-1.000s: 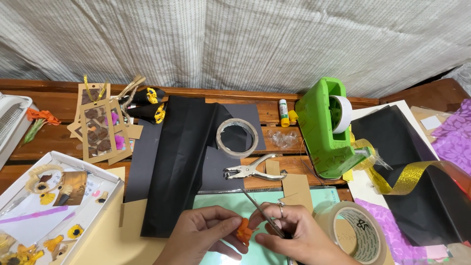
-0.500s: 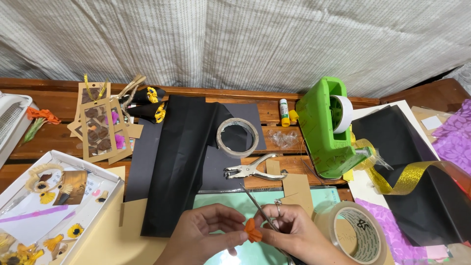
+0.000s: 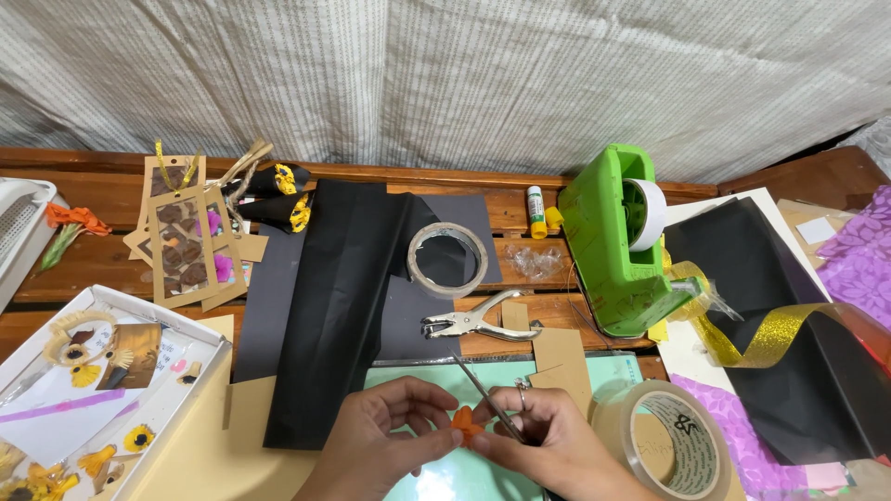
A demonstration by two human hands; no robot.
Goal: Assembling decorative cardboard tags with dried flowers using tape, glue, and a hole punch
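Note:
Both of my hands meet low in the middle of the view, over a pale green sheet [image 3: 418, 376]. My left hand [image 3: 385, 436] pinches a small orange flower piece [image 3: 464, 424] between thumb and fingers. My right hand [image 3: 548, 445], with a ring on one finger, touches the same orange piece and grips thin metal tweezers [image 3: 484, 391] that point up and away. A silver hole punch [image 3: 469, 323] lies just beyond my hands on the wooden table [image 3: 83, 278].
Black paper [image 3: 343, 306] spreads left of centre, a clear tape ring [image 3: 447, 260] on it. A green tape dispenser [image 3: 613, 241], glue stick [image 3: 535, 211], big brown tape roll [image 3: 664, 436], gold ribbon [image 3: 770, 339] and purple paper [image 3: 858, 260] lie right. White tray [image 3: 200, 390] and brown cards [image 3: 181, 241] sit left.
My hands have shifted slightly right and closer together around the orange piece, turning it. The tweezers tilt a little more upright. Nothing else on the table moved.

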